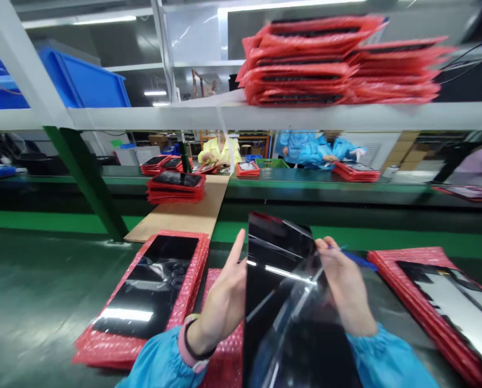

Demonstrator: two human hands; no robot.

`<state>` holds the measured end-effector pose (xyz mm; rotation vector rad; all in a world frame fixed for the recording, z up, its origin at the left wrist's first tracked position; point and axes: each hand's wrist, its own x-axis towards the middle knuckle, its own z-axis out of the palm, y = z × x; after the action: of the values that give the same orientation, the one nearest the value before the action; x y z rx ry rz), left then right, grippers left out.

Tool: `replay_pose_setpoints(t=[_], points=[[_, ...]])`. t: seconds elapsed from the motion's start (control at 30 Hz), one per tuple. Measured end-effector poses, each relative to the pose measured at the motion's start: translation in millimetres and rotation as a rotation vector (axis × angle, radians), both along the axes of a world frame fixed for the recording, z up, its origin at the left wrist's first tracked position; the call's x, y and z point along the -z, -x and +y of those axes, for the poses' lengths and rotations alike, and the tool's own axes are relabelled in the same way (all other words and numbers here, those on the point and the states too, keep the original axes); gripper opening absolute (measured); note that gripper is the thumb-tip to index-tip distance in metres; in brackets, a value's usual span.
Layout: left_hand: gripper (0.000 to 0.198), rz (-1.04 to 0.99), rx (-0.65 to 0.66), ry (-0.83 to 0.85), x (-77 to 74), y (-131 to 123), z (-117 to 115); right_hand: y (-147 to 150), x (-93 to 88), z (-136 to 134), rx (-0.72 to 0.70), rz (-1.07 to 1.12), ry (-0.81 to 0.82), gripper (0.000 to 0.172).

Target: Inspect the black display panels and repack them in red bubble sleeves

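A glossy black tablet screen panel [293,334] stands tilted in front of me, with ceiling lights reflected in it. My left hand [227,291] grips its left edge, index finger pointing up and the other fingers partly hidden behind the panel. At the upper right corner, my right hand [342,280] is closed in a pinch. Clear wrinkled film [305,291] runs from that corner down across the glass, and a small bit of blue shows by the fingertips. Below the panel lies a red bubble-wrap sheet [225,361], partly covered by my left arm.
On the left, another black screen [156,285] rests on red bubble bags. To the right, a screen lies silver back up [459,307] on a red stack. Overhead, a shelf [164,117] carries red-wrapped stacks [301,64] and blue bins [83,81]. Co-workers sit across the line.
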<state>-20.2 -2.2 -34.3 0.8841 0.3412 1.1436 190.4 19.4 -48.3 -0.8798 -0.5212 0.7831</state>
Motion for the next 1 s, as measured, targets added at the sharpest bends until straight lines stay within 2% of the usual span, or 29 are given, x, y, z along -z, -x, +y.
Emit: replay_pose_setpoints(t=[0.07,0.13,0.23,0.37,0.47,0.57,0.73,0.8,0.9,1.0], points=[[0.07,0.047,-0.071,0.063,6.4,3.6,-1.1,3.4,5.9,-0.8,-0.014,-0.037,0.011,0.033],[0.067,0.096,-0.06,0.122,19.0,8.7,-0.9,7.6,12.0,-0.7,-0.038,-0.098,-0.013,0.033],[0.068,0.177,-0.096,0.124,48.1,16.0,1.2,14.9,24.6,0.6,-0.062,-0.161,-0.048,0.038],[0.096,0.314,-0.241,0.08,93.5,23.7,6.0,27.4,52.8,-0.6,-0.08,-0.198,-0.019,0.045],[0.089,0.465,-0.353,0.111,116.6,30.2,9.8,33.6,76.3,-5.3,-0.093,-0.251,0.014,0.037],[0.075,0.56,-0.357,0.126,123.8,37.5,11.5,25.4,93.4,-7.8,-0.108,-0.343,0.036,0.029],[0.063,0.672,-0.385,0.212,127.1,44.5,8.8,-14.3,115.3,6.5,-0.057,-0.484,0.112,0.044],[0.062,0.721,-0.383,0.229,131.6,45.4,7.2,-26.0,125.2,15.0,-0.089,-0.516,0.161,0.042],[0.058,0.78,-0.374,0.169,137.9,47.3,5.8,-33.1,137.8,23.5,-0.178,-0.568,0.218,0.029],[0.055,0.848,-0.439,0.013,139.3,49.9,5.4,-34.4,144.5,28.1,-0.217,-0.615,0.28,0.022]])
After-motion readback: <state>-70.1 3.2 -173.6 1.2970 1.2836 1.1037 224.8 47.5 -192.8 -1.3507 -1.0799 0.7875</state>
